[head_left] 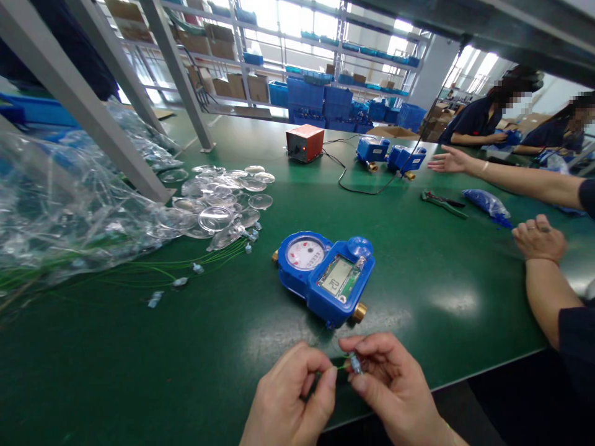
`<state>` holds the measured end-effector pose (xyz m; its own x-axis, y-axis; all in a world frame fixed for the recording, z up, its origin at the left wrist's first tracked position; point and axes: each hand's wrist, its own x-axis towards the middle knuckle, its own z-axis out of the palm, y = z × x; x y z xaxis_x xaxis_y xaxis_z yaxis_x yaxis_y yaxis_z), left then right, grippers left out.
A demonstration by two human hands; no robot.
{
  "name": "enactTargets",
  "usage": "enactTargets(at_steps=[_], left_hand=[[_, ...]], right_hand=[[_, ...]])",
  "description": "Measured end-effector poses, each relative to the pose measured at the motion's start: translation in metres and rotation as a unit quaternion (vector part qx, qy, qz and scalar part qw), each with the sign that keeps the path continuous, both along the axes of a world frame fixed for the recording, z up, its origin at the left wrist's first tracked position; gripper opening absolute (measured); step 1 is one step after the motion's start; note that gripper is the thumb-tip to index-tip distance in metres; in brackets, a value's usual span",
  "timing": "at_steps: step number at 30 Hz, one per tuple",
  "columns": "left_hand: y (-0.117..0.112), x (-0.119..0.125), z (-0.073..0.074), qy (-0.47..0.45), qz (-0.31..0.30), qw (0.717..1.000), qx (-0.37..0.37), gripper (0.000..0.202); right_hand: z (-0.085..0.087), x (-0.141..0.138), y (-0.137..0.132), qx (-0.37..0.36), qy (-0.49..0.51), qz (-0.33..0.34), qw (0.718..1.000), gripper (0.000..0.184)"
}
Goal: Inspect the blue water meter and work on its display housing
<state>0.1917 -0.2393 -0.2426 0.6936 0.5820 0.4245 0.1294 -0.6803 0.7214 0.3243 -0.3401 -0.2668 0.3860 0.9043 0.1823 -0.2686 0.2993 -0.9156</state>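
At the near edge of the bench, my right hand (390,384) holds a small pale blue plastic wire seal (356,363) between thumb and fingers. My left hand (297,390) is closed in a pinch on the green wire (341,367) that runs to this seal. Just beyond both hands lies a blue water meter (316,297), face up, with a round dial and a small display under its open window. A brass threaded end (359,312) sticks out on its near right side.
Left: clear round covers (218,217), plastic bags (83,198) and more green-wired seals (198,268). Behind: an orange-red box (305,142) and two blue meters (372,148). Right: pliers (444,203), a bag of blue bits (486,204) and a co-worker's hands (542,238).
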Motion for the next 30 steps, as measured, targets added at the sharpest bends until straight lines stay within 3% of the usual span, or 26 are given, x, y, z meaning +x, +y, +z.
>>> enactTargets(at_steps=[14, 21, 24, 27, 30], left_hand=[[-0.0019, -0.0010, -0.0048, -0.001, -0.007, 1.000, 0.013, 0.016], [-0.0011, -0.0005, -0.0012, -0.002, -0.006, 0.998, 0.057, 0.013], [-0.0011, -0.0003, -0.0006, -0.006, -0.006, 0.999, 0.054, 0.013], [-0.0040, -0.0012, -0.0033, -0.005, -0.019, 1.000, -0.001, 0.013], [-0.0079, -0.0011, -0.0084, -0.004, -0.029, 0.987, -0.160, 0.006]], right_hand=[[-0.0023, -0.0047, -0.0028, 0.002, -0.020, 0.001, 1.000, 0.023], [-0.0070, 0.0029, -0.0069, -0.032, -0.197, -0.039, 0.979, 0.027], [-0.0063, 0.0021, -0.0072, -0.022, -0.221, -0.040, 0.974, 0.028], [-0.0050, -0.0002, -0.0059, -0.019, -0.201, -0.028, 0.979, 0.026], [-0.0029, -0.0006, -0.0008, -0.016, -0.203, -0.039, 0.978, 0.026]])
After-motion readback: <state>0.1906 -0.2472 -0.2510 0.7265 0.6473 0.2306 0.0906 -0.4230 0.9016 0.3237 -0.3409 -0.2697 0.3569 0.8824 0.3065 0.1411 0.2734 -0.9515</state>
